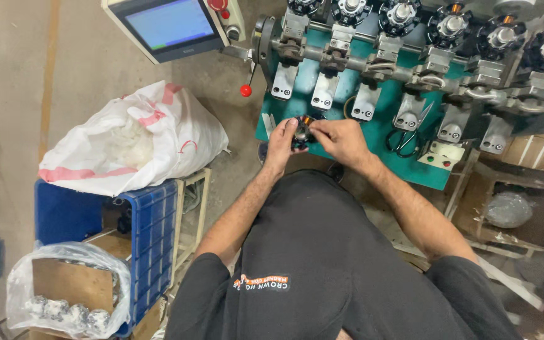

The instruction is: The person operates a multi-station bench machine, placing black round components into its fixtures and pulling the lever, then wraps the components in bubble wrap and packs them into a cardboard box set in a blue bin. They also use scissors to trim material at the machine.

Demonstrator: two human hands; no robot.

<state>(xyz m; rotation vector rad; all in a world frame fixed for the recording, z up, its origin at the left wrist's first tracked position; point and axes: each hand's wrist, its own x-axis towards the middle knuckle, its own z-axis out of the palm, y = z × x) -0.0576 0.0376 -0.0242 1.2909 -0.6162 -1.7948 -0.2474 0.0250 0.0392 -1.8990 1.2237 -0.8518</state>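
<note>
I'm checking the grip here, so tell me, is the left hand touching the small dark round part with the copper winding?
Touching. The head view shows the left hand with its fingers wrapped against the side of the dark round part, while the right hand pinches it from the other side.

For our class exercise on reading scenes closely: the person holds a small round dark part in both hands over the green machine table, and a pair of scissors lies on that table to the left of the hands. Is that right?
Not quite. The head view shows the scissors lying to the right of the hands, not the left. The rest holds: the left hand and right hand hold the small round dark part over the green machine table.
</note>
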